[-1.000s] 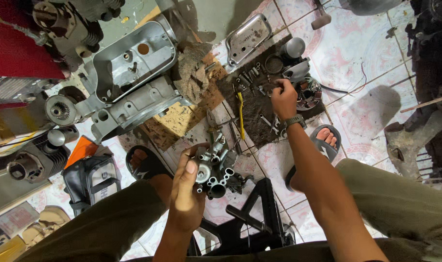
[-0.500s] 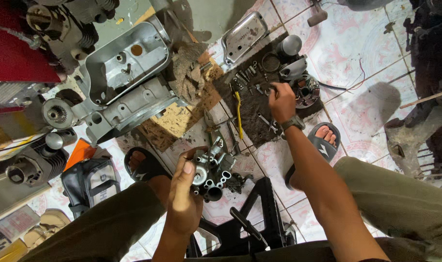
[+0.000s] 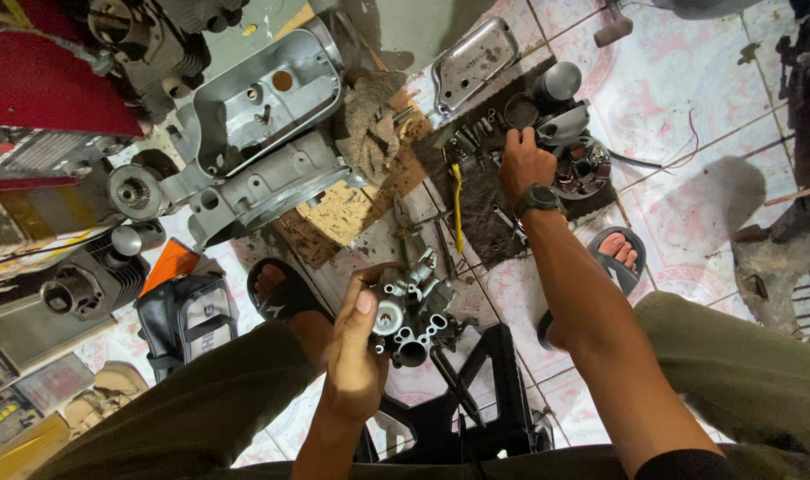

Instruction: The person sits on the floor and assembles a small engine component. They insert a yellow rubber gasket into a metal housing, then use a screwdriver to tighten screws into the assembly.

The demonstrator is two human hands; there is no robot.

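Left hand grip is clamped on the carburetor at lower centre frame: rigid, heavy cast metal, oily; hold the body, not protruding fittings. Right hand rests fingers curled on the dark mat, upper centre.

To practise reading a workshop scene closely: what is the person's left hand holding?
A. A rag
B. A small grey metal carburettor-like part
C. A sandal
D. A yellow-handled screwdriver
B: the left hand grips the small grey metal part with round ports, while the right hand reaches to the dark mat of small parts.
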